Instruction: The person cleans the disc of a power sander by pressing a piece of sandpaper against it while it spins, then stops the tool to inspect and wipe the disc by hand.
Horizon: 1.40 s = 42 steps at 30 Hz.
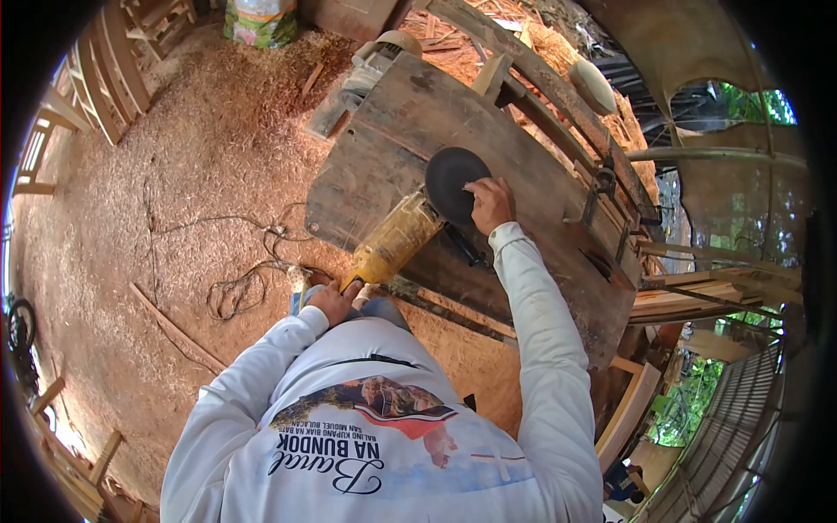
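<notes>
A yellow, worn angle grinder (397, 237) lies at a slant across the near edge of a wooden workbench (392, 122). Its round black disc (453, 181) faces up over the bench top. My left hand (333, 302) is closed around the rear end of the grinder, close to my lap. At the disc's right edge, my right hand (493, 204) has its fingers bent and pinched on the rim. The grinder's black side handle (466, 247) points down toward the bench's near edge. Part of my right fingers is hidden behind the hand.
A power cord (240, 292) lies coiled on the shavings-covered floor at left. A machine (384, 57) stands at the bench's far end. Wooden chair parts (100, 78) are at upper left, a floral sack (261, 22) at the top, stacked boards (689, 296) at right.
</notes>
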Motion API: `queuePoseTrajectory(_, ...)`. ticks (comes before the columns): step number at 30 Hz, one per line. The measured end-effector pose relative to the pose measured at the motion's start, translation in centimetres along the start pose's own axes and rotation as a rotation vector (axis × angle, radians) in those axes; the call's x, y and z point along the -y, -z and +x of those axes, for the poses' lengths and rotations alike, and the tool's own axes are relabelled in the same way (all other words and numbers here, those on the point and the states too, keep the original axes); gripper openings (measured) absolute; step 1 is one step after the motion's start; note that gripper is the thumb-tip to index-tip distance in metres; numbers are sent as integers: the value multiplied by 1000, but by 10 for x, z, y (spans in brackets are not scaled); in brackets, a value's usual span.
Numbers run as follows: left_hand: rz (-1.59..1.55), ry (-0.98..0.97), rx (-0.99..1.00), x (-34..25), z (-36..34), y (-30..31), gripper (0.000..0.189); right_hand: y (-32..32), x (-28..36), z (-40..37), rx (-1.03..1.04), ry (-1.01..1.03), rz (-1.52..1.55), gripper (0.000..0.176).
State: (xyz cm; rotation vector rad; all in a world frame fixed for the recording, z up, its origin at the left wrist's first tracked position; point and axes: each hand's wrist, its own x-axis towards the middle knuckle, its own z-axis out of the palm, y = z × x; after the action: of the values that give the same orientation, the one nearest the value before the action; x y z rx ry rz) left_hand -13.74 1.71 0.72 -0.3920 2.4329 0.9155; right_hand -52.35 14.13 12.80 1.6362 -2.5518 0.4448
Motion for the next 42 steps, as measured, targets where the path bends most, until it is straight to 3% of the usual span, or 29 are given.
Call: queuePoseTrajectory(42, -28, 14, 18, 7, 6, -7, 40, 11, -19, -43, -34, -113, -14, 30)
